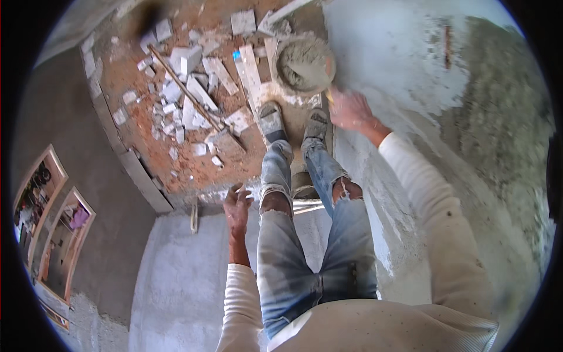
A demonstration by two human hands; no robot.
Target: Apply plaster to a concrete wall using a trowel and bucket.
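My right hand [352, 111] is closed around the yellow handle of a trowel [330, 97], at the near right rim of a round bucket [280, 73]. Grey wet mortar [302, 61] lies inside the bucket; the trowel's blade is hard to make out against it. My left hand [237, 206] hangs beside my left knee with loosely bent fingers apart, holding nothing. Close to my right hand stands a wall with smooth pale plaster [381, 64] and a rougher, darker grey patch [489, 88].
My sandalled feet stand on a plastered board [293, 108] beside the bucket. Broken white blocks [187, 61], wood planks [249, 67] and a long-handled hoe or shovel [190, 94] lie on reddish ground to the left. Framed window openings [64, 246] pierce the grey left wall. Another bucket [304, 186] stands below my legs.
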